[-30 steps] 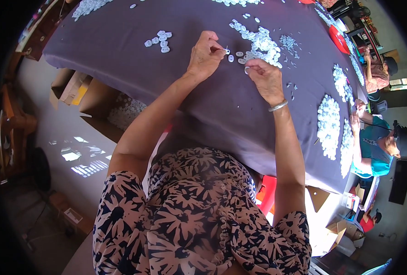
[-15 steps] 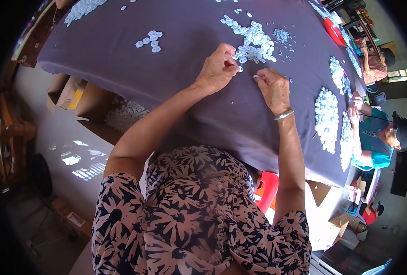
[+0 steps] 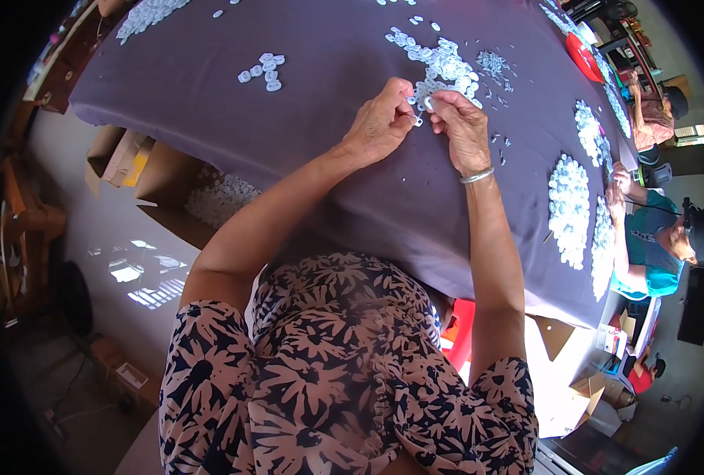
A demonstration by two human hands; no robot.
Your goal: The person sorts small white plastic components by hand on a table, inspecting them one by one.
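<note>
My left hand [image 3: 382, 120] is closed in a pinch on a small white plastic piece [image 3: 418, 122] that pokes out below the fingertips. Close beside it, my right hand [image 3: 463, 127] pinches a white rounded plastic piece [image 3: 429, 104] between thumb and forefinger. Both hands are raised over the near side of the dark tablecloth [image 3: 320, 87]. Just past the fingertips lies a loose pile of white oval pieces [image 3: 445, 62]. To its right are scattered small grey slivers [image 3: 492, 63], too small to name.
A small cluster of white pieces [image 3: 271, 76] lies left on the table. Bigger piles [image 3: 569, 207] sit at the right, near a co-worker in a teal shirt [image 3: 659, 237]. A red bowl [image 3: 583, 57] stands far right. Below the table's left edge is a cardboard box [image 3: 166, 178] of white pieces.
My right hand has moved left and up, bringing its white piece close to my left hand. The left hand has stayed nearly in place, still pinching its piece.
</note>
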